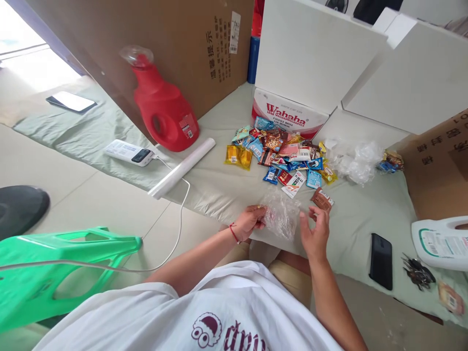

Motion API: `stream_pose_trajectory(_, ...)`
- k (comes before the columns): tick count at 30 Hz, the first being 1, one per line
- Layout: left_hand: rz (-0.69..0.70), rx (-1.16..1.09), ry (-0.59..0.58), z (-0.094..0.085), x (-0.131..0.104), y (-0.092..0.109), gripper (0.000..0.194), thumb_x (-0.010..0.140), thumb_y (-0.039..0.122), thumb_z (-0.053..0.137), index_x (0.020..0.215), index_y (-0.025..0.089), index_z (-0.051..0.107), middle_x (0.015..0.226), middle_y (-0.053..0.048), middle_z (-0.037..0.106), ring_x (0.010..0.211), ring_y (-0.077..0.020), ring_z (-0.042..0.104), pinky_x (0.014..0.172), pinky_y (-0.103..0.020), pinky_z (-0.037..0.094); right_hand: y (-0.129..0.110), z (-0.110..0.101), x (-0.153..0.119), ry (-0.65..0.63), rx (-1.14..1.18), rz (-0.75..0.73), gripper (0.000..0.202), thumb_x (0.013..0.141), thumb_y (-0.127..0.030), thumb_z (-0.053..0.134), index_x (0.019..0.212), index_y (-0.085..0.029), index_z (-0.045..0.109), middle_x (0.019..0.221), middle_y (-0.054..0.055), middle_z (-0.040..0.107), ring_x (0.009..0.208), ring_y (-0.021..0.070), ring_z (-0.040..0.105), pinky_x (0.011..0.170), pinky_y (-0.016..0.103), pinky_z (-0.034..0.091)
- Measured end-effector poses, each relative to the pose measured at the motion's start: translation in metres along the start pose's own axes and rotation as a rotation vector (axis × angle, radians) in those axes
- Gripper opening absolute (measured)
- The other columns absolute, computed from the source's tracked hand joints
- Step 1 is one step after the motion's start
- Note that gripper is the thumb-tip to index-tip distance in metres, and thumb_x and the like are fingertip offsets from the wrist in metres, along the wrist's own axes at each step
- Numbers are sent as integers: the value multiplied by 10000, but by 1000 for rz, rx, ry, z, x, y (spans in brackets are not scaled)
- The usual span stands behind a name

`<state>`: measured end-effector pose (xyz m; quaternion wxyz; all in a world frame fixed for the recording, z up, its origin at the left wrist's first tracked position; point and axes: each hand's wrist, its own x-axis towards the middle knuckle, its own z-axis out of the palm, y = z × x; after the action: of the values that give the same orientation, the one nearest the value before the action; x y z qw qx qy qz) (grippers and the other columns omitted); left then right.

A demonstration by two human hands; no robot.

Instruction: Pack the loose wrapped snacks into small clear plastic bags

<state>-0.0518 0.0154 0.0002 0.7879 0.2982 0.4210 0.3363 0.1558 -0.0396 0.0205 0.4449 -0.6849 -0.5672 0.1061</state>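
A clear plastic bag [281, 217] hangs crumpled in front of my body, its left edge pinched in my left hand [251, 222]. To the bag's right, my right hand [316, 231] is raised with thumb and fingers apart, and I see nothing between them. Just behind those fingertips lies a brown snack packet [322, 199]. Beyond the bag is a pile of small wrapped snacks [276, 141] in many colours. A yellow packet [238, 157] rests at the pile's left side, and a white packet [294, 184] lies at its front.
Bunched clear bags [360, 161] lie right of the pile. A red detergent bottle [164, 107], a plastic roll [183, 168] and a power bank [128, 152] with cable are on the left. On the right are a phone [380, 262], keys [419, 271] and a white bottle [442, 243]. Boxes [318, 53] stand behind.
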Motion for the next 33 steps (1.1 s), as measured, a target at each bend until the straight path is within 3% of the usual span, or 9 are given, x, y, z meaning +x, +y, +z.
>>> stream_pose_trajectory(3,20,50,-45,5,0,-4,487,701,607,760,750,127,695,636,-22,627,494,-86,474,480,-239,284,-21,10,-16,-247,-36,-210,502,870,-526,704,1249,-206,630,1149,132,665,1126,285,580,1015,482,481)
stream_pose_trajectory(5,61,94,-42,6,-1,-5,503,747,628,720,753,125,708,598,-23,622,493,-88,486,495,-236,298,-24,20,-22,-299,5,-144,374,898,-506,673,1133,-216,688,1074,111,699,1071,272,601,971,446,497)
stream_pose_trajectory(11,25,117,120,-18,-2,3,504,778,613,672,860,117,713,816,-98,749,447,-69,488,451,-231,262,21,12,-15,114,416,476,386,787,-538,745,924,-182,686,812,15,674,715,148,574,718,295,498)
stream_pose_trajectory(15,14,196,198,-36,-2,10,369,736,496,706,813,137,664,806,-68,731,428,-52,455,435,-216,246,59,-18,-20,176,323,627,452,699,-585,762,876,-178,678,739,0,629,671,152,535,650,288,468)
stream_pose_trajectory(19,16,270,225,-44,-2,11,249,684,363,713,801,164,618,678,8,645,413,-45,396,434,-211,221,80,-47,-27,34,-62,562,444,775,-585,666,939,-176,716,824,60,692,748,204,595,734,337,480)
stream_pose_trajectory(23,107,421,310,-49,-3,14,192,678,303,688,803,170,629,603,50,544,491,-79,425,490,-222,276,67,-63,-14,183,-315,318,423,851,-522,596,1028,-158,718,1003,132,699,871,239,617,814,375,499)
stream_pose_trajectory(25,200,539,387,-51,-3,19,154,715,287,655,819,174,644,631,36,567,556,-107,474,538,-236,320,50,-61,-3,233,-303,190,370,900,-480,565,1007,-163,722,973,114,694,815,212,615,799,354,501)
stream_pose_trajectory(28,340,726,463,-50,4,28,111,787,247,598,853,185,663,726,4,625,633,-138,530,616,-263,386,31,-50,17,99,-206,67,314,929,-447,566,988,-186,729,911,73,703,753,186,624,770,323,496)
stream_pose_trajectory(33,563,1053,402,-30,37,38,214,885,179,523,983,181,713,1036,-87,682,885,-202,612,863,-335,480,43,-29,43,13,-264,47,307,923,-434,549,973,-198,738,1008,95,712,704,180,593,756,346,488)
